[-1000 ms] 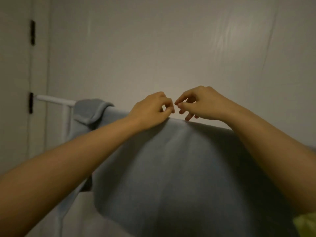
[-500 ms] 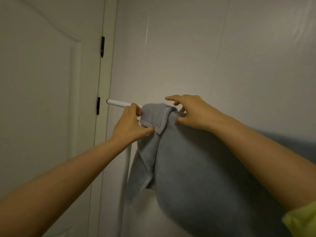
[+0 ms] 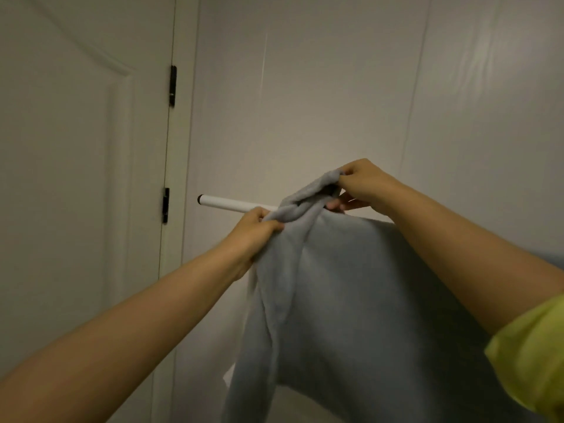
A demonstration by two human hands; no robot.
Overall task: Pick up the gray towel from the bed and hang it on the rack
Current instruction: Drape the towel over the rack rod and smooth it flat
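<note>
No readable text, labels, brands, numbers or signs anywhere in view. Gray towel (image 3: 351,300), white rack bar (image 3: 232,204), door (image 3: 76,178), wall (image 3: 335,87), yellow sleeve (image 3: 537,355): all plain, unmarked.

Plain gray towel (image 3: 351,300), white rack (image 3: 232,204), yellow-green sleeve (image 3: 537,355).

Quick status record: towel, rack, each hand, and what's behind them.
towel: gray, draped over the rack, left end bunched and twisted
rack: white bar, black-capped left end bare
left hand: gripping the bunched edge just below the bar
right hand: pinching a fold lifted above the bar
behind: white door at left, plain wall
</note>
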